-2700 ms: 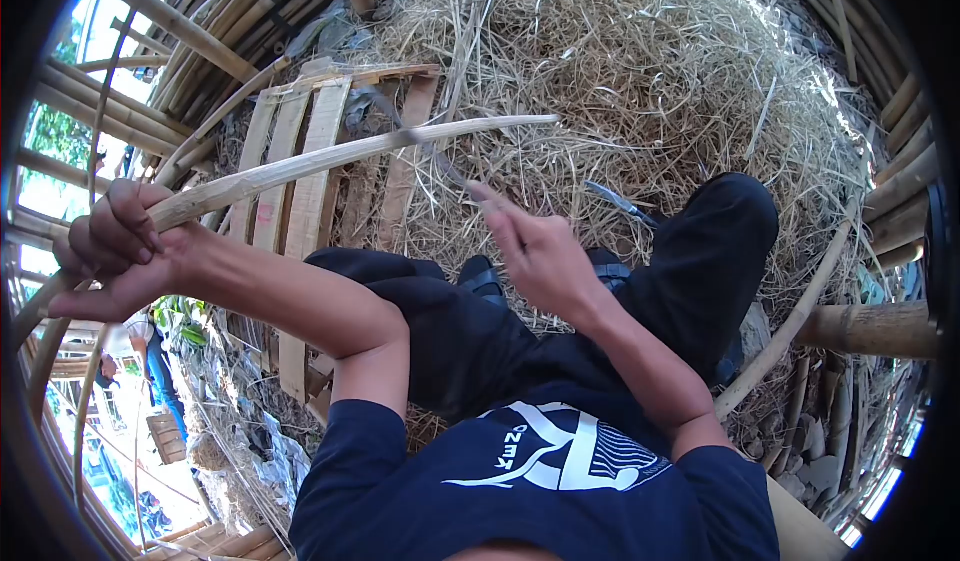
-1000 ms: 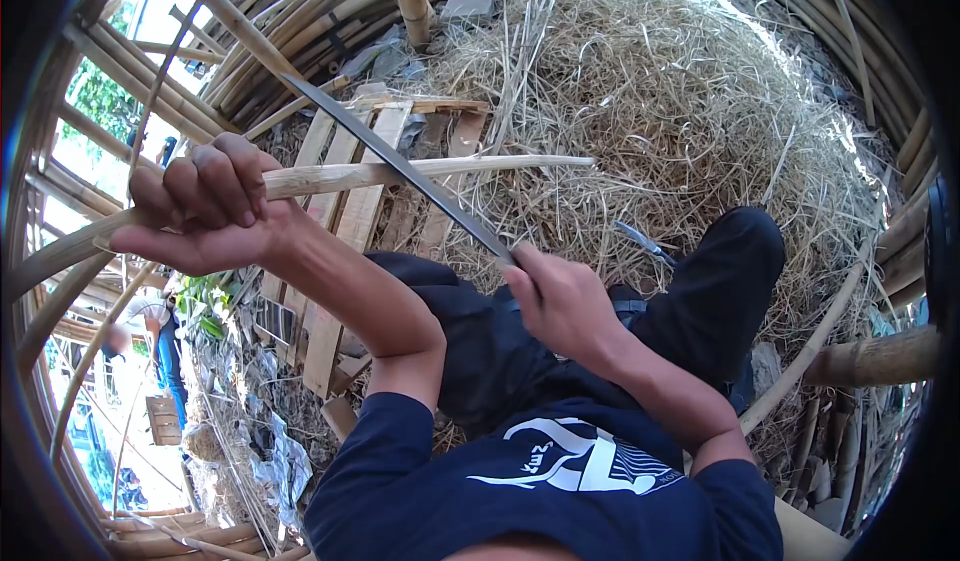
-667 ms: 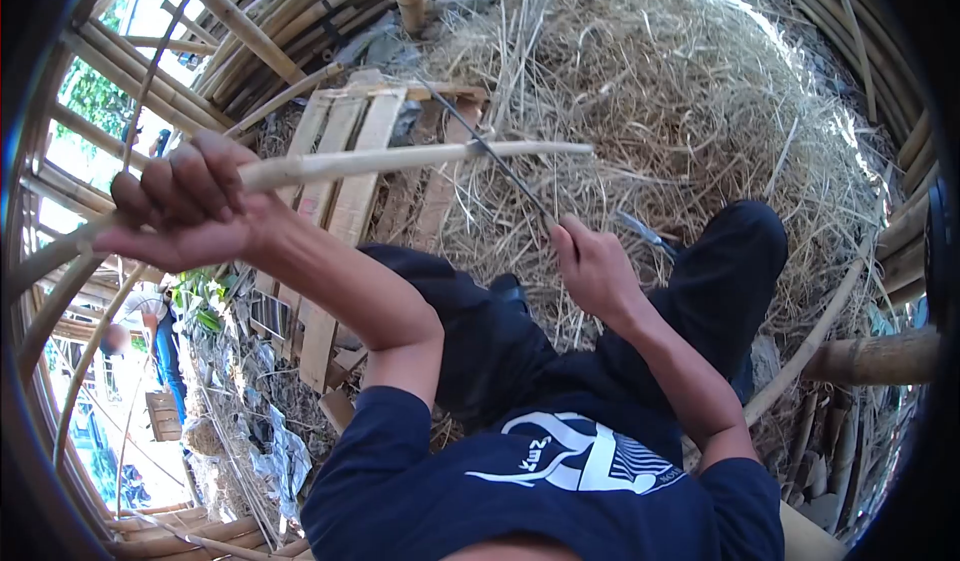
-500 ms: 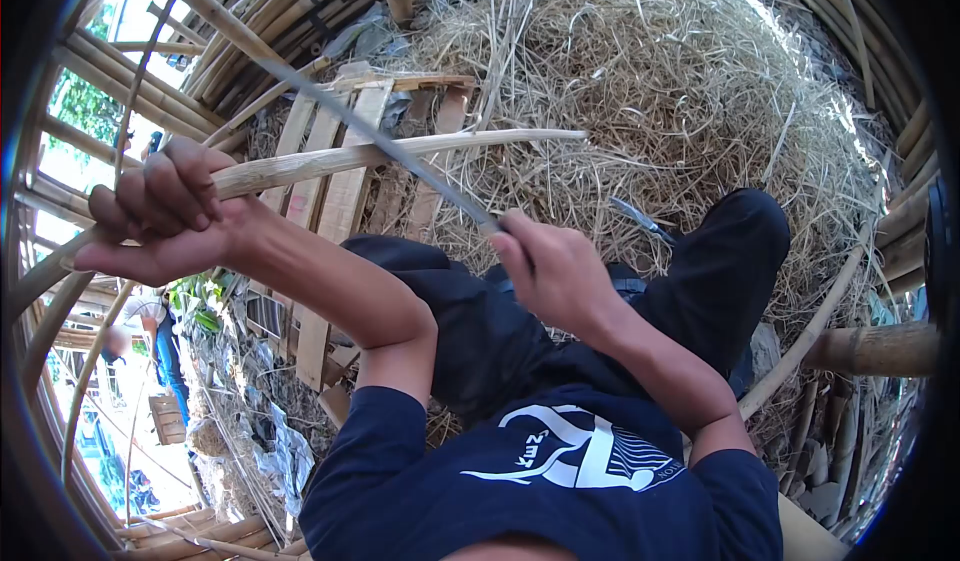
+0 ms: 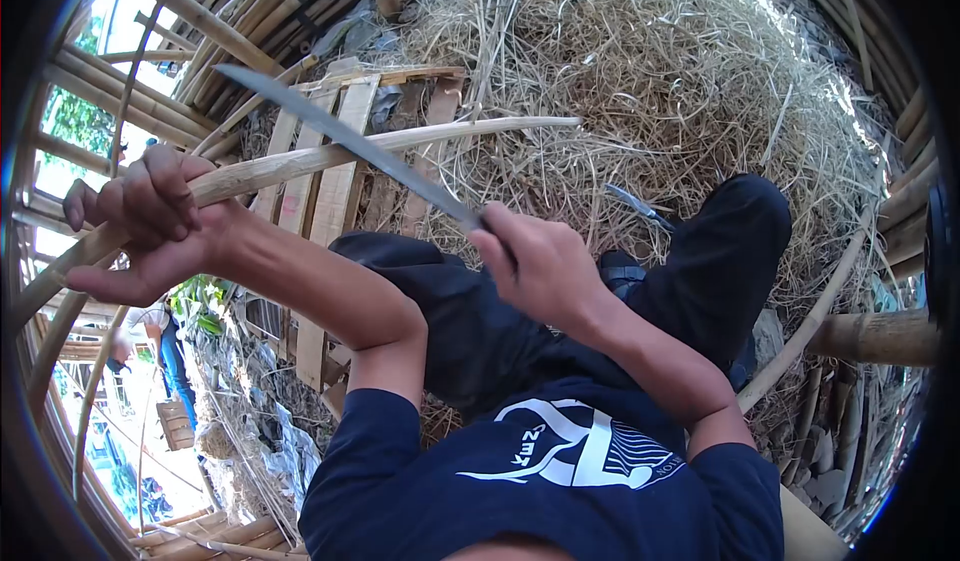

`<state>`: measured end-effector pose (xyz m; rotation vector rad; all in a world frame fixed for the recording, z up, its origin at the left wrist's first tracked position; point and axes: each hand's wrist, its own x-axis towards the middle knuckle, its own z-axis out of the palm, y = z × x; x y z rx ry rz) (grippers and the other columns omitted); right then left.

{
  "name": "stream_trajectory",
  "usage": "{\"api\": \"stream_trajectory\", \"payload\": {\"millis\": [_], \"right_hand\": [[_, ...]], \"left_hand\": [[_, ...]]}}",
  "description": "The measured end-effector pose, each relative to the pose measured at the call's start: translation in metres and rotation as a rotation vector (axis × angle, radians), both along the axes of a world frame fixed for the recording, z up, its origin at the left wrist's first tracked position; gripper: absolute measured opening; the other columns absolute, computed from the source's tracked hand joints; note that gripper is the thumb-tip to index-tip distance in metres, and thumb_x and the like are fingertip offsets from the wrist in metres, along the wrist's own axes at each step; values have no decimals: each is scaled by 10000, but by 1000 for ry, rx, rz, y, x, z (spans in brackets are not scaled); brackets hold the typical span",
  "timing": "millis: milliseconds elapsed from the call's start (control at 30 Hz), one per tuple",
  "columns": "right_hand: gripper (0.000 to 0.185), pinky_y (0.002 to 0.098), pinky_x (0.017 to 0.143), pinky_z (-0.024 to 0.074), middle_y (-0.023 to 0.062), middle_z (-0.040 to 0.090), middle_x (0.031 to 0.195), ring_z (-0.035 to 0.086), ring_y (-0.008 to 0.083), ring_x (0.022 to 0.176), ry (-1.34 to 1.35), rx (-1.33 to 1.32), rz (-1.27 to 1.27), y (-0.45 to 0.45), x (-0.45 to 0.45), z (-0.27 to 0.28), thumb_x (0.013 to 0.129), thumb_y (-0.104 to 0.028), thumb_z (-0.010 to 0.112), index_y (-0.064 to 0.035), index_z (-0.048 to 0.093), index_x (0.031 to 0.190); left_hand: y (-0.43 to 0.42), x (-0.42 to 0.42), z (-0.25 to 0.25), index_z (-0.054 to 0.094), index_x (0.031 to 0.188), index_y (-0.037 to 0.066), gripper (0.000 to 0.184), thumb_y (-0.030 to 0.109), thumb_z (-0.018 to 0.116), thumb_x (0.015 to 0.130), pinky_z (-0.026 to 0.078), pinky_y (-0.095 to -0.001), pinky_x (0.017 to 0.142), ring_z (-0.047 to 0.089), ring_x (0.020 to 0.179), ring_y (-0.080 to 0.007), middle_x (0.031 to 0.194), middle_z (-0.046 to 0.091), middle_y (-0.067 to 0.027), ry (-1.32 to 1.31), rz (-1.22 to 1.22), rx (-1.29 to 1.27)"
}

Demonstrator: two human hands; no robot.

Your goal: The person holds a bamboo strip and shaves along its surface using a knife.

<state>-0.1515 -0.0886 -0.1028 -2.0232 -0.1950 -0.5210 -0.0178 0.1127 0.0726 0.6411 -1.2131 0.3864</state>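
My left hand (image 5: 150,206) is wrapped around a long, pale, peeled wooden stick (image 5: 290,164). The stick's thin end points right over the straw, and its thicker, darker end runs past my hand to the lower left. In my right hand (image 5: 540,266) is the handle of a machete (image 5: 405,173), mostly hidden by my fingers. Its long grey blade slants to the upper left and crosses the stick to the right of my left hand. Whether the edge touches the wood I cannot tell.
A second knife (image 5: 638,206) lies on the straw (image 5: 660,91) near my bent knee. Beyond my left forearm is a slatted wooden pallet (image 5: 345,201). Bamboo poles (image 5: 875,339) surround me. Another person (image 5: 175,361) is outside at left.
My right hand and the machete have shifted slightly left, so the blade crosses the stick closer to my left hand. The blade's flat side shows more. My left hand has moved slightly left.
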Motion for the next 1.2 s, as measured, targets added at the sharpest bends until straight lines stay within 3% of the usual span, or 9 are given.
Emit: {"api": "stream_trajectory", "payload": {"millis": [233, 400, 467, 600, 667, 833, 967, 1067, 1200], "right_hand": [[281, 502, 481, 421, 200, 541, 551, 560, 406, 535, 330, -75, -242, -38, 19, -81, 946, -291, 444, -32, 498, 850], [284, 503, 493, 421, 199, 538, 560, 558, 409, 544, 325, -43, -203, -15, 14, -31, 941, -289, 454, -29, 496, 835], [211, 466, 505, 411, 198, 541, 620, 562, 396, 586, 41, -19, -65, 0, 10, -17, 933, -225, 469, -30, 484, 854], [183, 456, 512, 431, 188, 544, 635, 571, 382, 591, 2, -11, -80, -2, 19, -41, 927, -215, 470, -47, 474, 852], [239, 486, 496, 422, 195, 551, 579, 554, 405, 548, 351, -103, -316, -20, 31, -81, 944, -257, 446, -35, 484, 864], [279, 506, 493, 443, 201, 558, 562, 580, 403, 554, 394, -58, -287, -25, 30, -76, 951, -298, 425, -38, 487, 870], [252, 496, 502, 447, 200, 562, 586, 583, 398, 571, 293, 7, -176, -1, 22, -29, 941, -277, 450, -38, 484, 870], [176, 466, 504, 424, 202, 554, 606, 557, 402, 559, -38, 24, -64, 9, 20, -27, 924, -206, 487, -31, 502, 913], [261, 508, 556, 458, 220, 576, 632, 593, 412, 628, 345, -22, -276, -22, 38, -98, 940, -303, 445, -52, 502, 897]], "left_hand": [[-2, -3, -4, 487, 920, 54, 493, 543, 501, 859, 199, -169, 321, 237, 312, -15, 440, 303, 64, -5, -91, 11], [7, 10, -3, 485, 914, 60, 487, 540, 523, 848, 195, -166, 320, 231, 317, -15, 448, 295, 66, 40, -32, -5], [5, 7, -3, 488, 904, 61, 480, 535, 533, 840, 194, -167, 319, 231, 317, -15, 452, 295, 67, 66, -16, -28], [9, 6, -1, 495, 902, 59, 486, 539, 534, 831, 192, -174, 317, 229, 317, -17, 452, 301, 66, 37, -96, 21], [11, 2, -3, 500, 912, 57, 500, 549, 532, 829, 194, -176, 319, 231, 315, -18, 446, 302, 66, 33, -25, 5], [8, 11, -7, 494, 898, 42, 508, 546, 524, 839, 196, -168, 301, 234, 312, -12, 454, 307, 68, 47, -38, -38], [9, 13, -3, 491, 880, 57, 488, 540, 531, 832, 207, -171, 310, 237, 316, -12, 459, 299, 64, 68, 16, -28], [6, 12, -3, 498, 883, 54, 493, 543, 531, 826, 206, -172, 311, 234, 318, -15, 459, 300, 64, 64, -83, -10], [10, 8, -5, 504, 894, 51, 501, 549, 521, 837, 202, -173, 309, 238, 316, -13, 453, 299, 67, 48, -25, 7]]}}
